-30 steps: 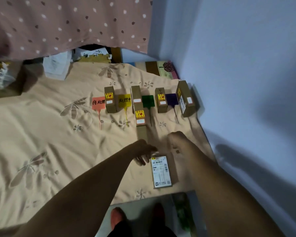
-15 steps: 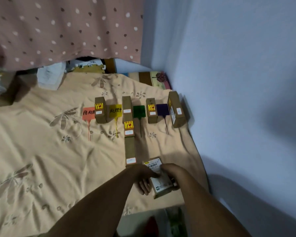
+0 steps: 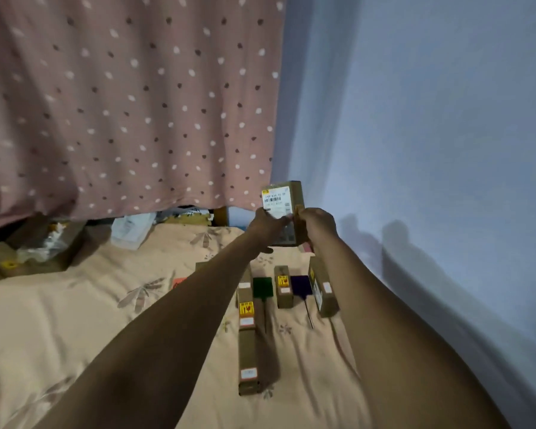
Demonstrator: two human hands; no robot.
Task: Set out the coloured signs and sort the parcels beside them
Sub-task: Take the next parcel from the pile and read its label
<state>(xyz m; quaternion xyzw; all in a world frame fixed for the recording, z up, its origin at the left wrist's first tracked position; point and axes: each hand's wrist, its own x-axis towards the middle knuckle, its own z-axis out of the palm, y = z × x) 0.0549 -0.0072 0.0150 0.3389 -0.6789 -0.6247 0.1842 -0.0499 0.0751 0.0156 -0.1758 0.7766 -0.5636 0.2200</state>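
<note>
Parcel: held up off the bed, label facing cam, betw. both hands.
Left hand: fingers curled on its left edge.
Right hand: grips right edge.
Below hands: green sign, purple sign w/ boxes beside, on bed; left forearm hides part of row.
Behind: dotted curtain.

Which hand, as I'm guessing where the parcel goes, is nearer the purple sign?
Right. The right hand, gripping the raised parcel, hangs above the purple sign, slightly to its right; the left hand, on the parcel's other edge, is farther left.
</note>
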